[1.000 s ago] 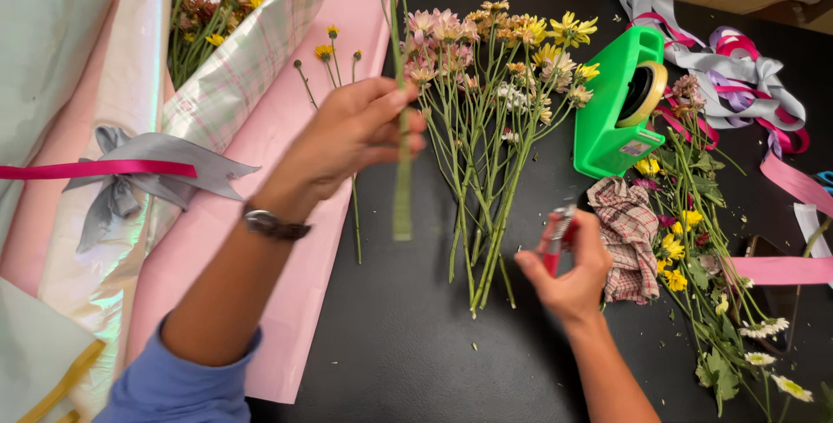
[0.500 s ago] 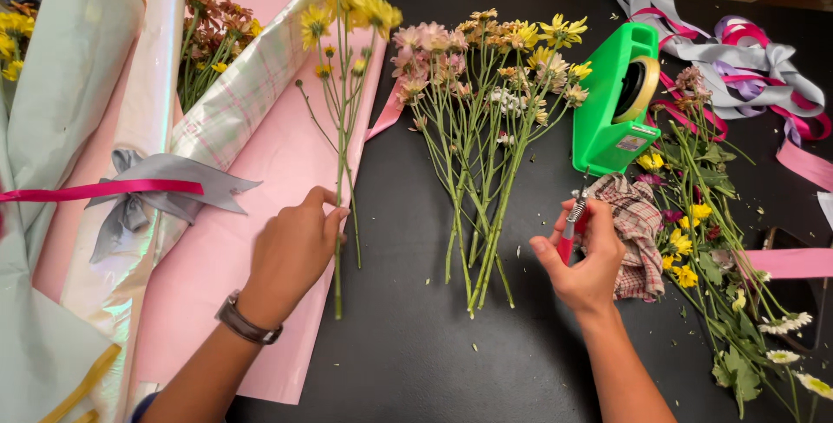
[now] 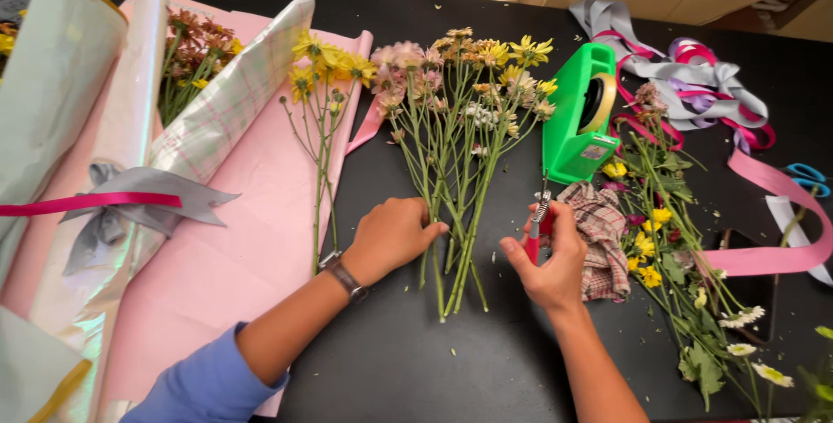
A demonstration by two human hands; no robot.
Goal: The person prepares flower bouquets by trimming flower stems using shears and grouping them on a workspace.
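A bunch of pink, white and yellow flowers (image 3: pixel 460 119) lies on the black table (image 3: pixel 416 362), stems toward me. My left hand (image 3: pixel 395 234) rests on those stems near their lower part, fingers curled over them. My right hand (image 3: pixel 548 254) is closed around red-handled floral snips (image 3: pixel 538 223), just right of the stem ends. A yellow flower stem (image 3: pixel 323 128) lies alone on the pink wrapping paper (image 3: pixel 226 258) to the left.
A green tape dispenser (image 3: pixel 580 115) stands behind my right hand, a plaid cloth (image 3: pixel 607 232) beside it. Loose flowers and leaves (image 3: pixel 685 275) lie at right with pink ribbon (image 3: pixel 764 258) and grey ribbons (image 3: pixel 685 76). A wrapped bouquet (image 3: pixel 186 67) with a grey bow (image 3: pixel 143 202) lies at left.
My left hand laid the yellow stem down on the pink paper and moved right onto the bunch's stems. My right hand, holding the snips, came closer to the stem ends.
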